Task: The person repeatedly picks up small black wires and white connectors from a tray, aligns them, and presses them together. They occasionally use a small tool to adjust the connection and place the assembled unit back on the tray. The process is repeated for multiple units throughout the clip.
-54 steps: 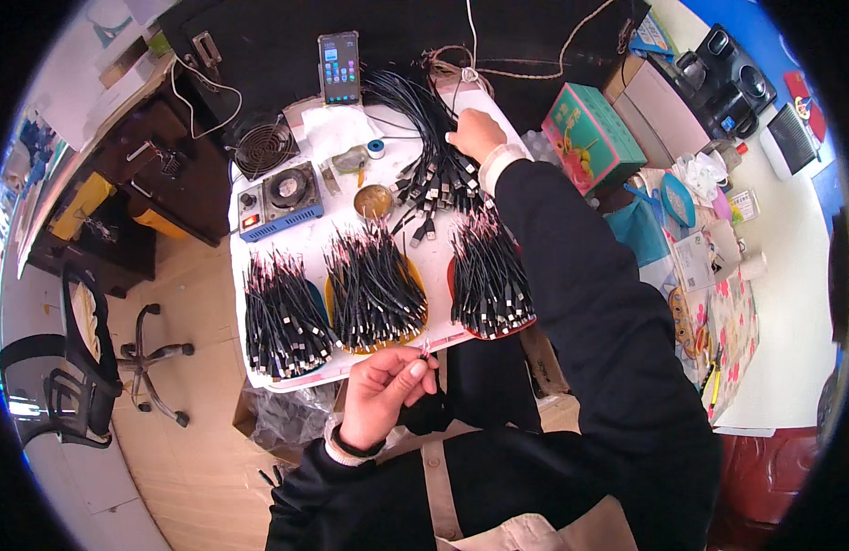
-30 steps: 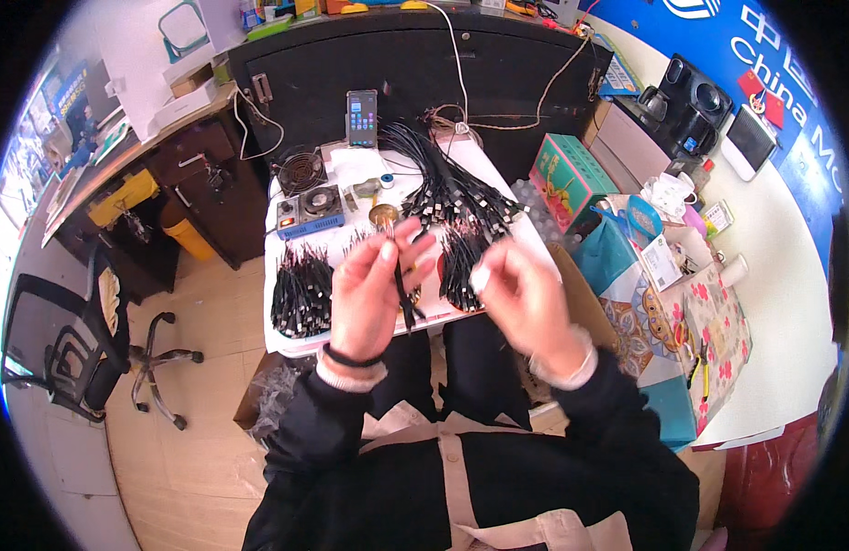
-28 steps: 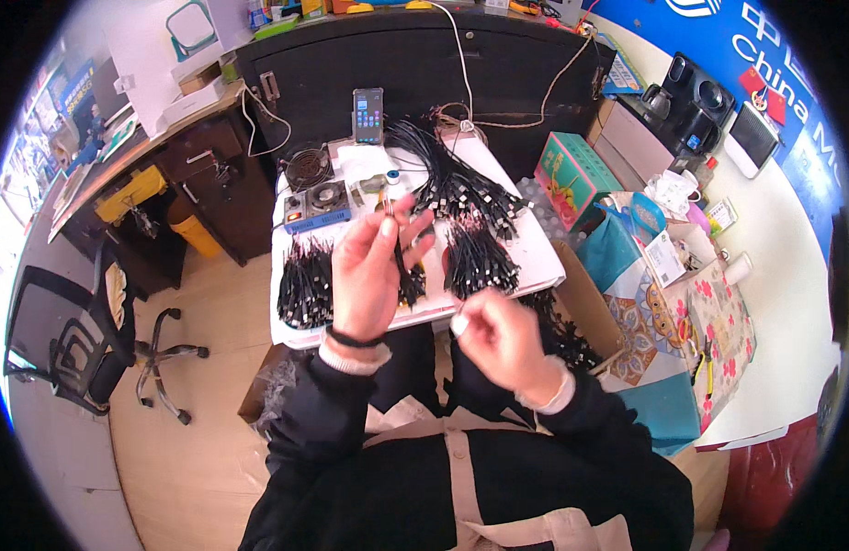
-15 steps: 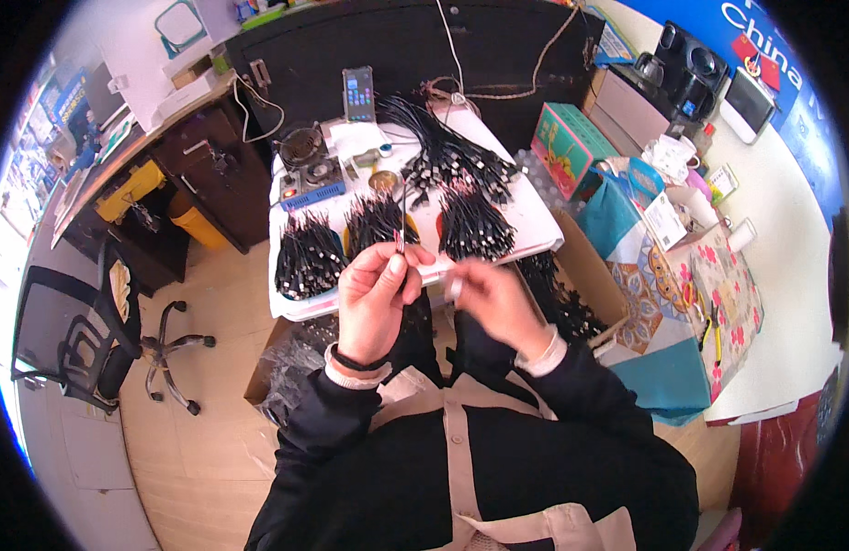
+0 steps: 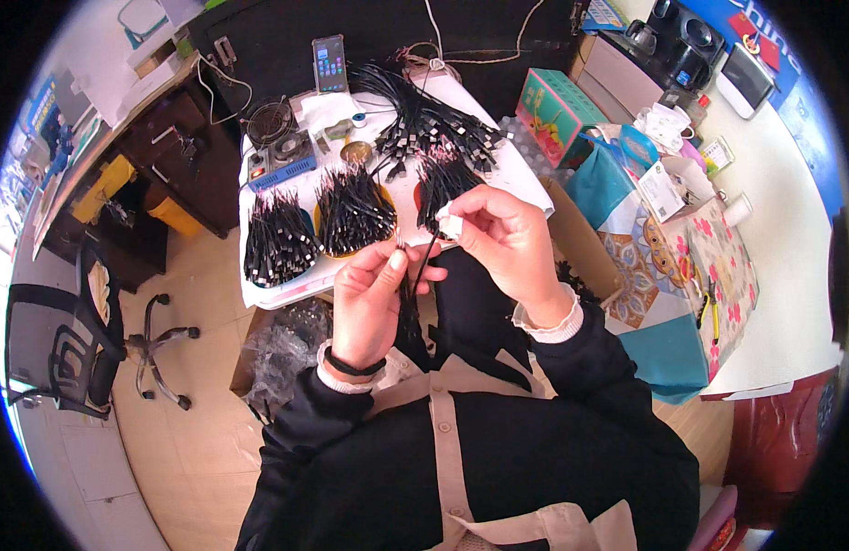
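Observation:
Thin black cables (image 5: 409, 317) hang from my left hand (image 5: 365, 298), which is closed with thumb and fingers pinching them near their bare wire ends. My right hand (image 5: 515, 250) is closed in a pinch just to the right and slightly higher. White wraps (image 5: 450, 225) cover its fingertips. A black cable slants from those fingertips down toward my left hand. Beyond my hands, bundles of short black cables stand upright in containers: a left bundle (image 5: 279, 241), a middle bundle (image 5: 356, 213) and a right bundle (image 5: 434, 179), partly hidden by my right hand.
On the white table (image 5: 526, 188) are a blue-fronted device (image 5: 282, 172), a small brass-coloured dish (image 5: 356, 152), an upright phone (image 5: 330, 64) and a heap of longer black cables (image 5: 434, 119). A cardboard box (image 5: 585, 243) stands at the right, an office chair (image 5: 75, 321) at the left.
My right hand, blurred and apart before, has moved up and now pinches a cable near the left hand. The view has shifted, and my left hand keeps its pinch.

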Motion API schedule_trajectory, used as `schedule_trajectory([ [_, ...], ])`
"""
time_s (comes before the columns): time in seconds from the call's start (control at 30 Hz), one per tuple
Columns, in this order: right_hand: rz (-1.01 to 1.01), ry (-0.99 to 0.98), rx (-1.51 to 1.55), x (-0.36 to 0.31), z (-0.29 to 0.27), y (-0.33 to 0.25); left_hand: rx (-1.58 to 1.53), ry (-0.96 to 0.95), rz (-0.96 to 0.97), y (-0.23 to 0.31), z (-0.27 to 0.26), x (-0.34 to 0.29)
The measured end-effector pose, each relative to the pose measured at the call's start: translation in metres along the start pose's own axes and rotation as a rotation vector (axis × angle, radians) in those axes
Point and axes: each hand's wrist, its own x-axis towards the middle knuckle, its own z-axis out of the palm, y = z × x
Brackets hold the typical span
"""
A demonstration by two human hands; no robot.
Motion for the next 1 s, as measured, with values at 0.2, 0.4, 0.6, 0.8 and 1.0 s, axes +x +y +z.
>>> schedule_trajectory([
  [0.2, -0.085, 0.011, -0.177, -0.005, 0.014, 0.007, 0.053, -0.014, 0.035, -0.001, 0.004, 0.001],
  [0.4, 0.107, -0.069, 0.076, -0.009, 0.012, 0.009, 0.050, 0.001, 0.031, 0.000, 0.004, -0.004],
  [0.6, 0.461, -0.182, 0.721, -0.012, 0.010, 0.013, 0.019, -0.049, -0.024, 0.001, 0.004, -0.007],
  [0.8, 0.576, -0.151, 0.686, -0.015, 0.007, 0.008, 0.045, -0.098, -0.076, 0.003, 0.000, -0.011],
  [1.0, 0.599, -0.249, 0.775, -0.014, 0.002, 0.014, 0.071, -0.124, -0.080, 0.002, -0.002, -0.012],
])
